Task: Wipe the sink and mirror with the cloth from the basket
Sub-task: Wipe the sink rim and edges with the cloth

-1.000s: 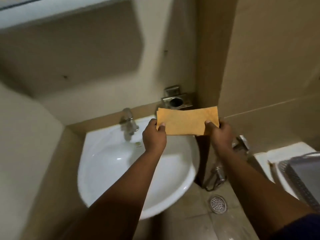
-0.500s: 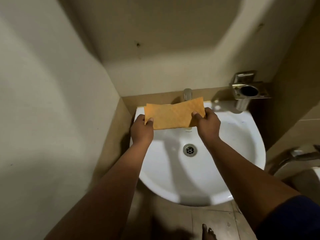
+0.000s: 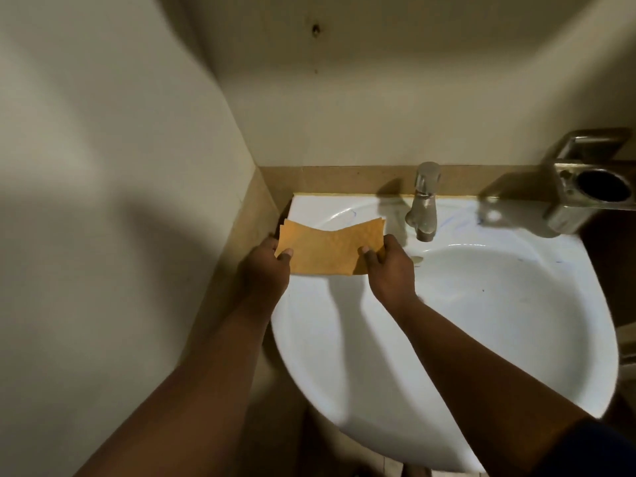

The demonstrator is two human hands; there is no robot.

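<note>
An orange cloth, folded into a flat strip, is stretched between both hands over the back left corner of the white sink. My left hand pinches its left end, close to the tiled side wall. My right hand pinches its right end, just left of the tap. The cloth's lower edge lies at or just above the sink's rim; contact is unclear. The mirror and the basket are out of view.
A metal holder with a round cup opening juts from the wall at the back right, over the sink's corner. Walls close in on the left and behind. A brown tiled ledge runs behind the sink.
Both hands have carried the cloth from in front of the tap down and left to the sink's back left corner. The view has swung left and closer; the tap now shows uncovered.
</note>
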